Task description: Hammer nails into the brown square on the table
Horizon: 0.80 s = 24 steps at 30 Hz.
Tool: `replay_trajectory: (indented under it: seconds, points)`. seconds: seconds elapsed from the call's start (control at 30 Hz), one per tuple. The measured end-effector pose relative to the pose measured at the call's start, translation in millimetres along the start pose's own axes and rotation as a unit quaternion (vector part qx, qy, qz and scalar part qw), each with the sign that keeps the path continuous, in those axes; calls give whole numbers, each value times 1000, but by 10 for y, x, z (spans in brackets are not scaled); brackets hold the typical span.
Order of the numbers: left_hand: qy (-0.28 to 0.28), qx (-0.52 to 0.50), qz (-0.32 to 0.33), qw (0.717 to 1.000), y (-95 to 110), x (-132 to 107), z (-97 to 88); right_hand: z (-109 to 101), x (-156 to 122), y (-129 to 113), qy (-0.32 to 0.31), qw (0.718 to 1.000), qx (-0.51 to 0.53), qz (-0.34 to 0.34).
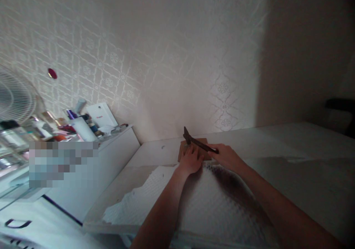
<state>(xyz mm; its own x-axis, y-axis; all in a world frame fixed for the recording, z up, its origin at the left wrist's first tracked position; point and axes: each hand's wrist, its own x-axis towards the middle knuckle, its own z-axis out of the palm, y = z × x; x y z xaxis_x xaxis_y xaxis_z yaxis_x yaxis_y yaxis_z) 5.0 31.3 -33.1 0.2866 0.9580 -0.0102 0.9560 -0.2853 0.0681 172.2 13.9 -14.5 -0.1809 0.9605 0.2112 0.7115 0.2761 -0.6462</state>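
My right hand (223, 154) is closed around the handle of a dark, worn-looking hammer (201, 144). The hammer's head is at the left end, low over a small brown board (205, 142) beside the wall. On that board rests my left hand (191, 161), its fingers spread and their tips just below the hammer head. Whether a small thing sits between those fingertips is too blurred to tell. Under my forearms a white textured cloth (155, 189) covers part of the pale table surface (116, 186).
A white cabinet (111, 167) stands on the left, with bottles, a white box (102, 115) and other small items on top. Behind them is a fan (15, 93). A patterned wall (172, 56) closes off the far side. Something dark (340, 104) juts in at the right.
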Motion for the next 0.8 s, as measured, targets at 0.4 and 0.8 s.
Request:
replay_trajectory:
  seconds: [0.4,0.8]
  points:
    - [-4,-10,-5,1000,-2,3,-9,-9,-11,-19,0,999,45,-12]
    - [4,-1,0,1000,-10,4,10,7,-18,-55,-5,988,135,71]
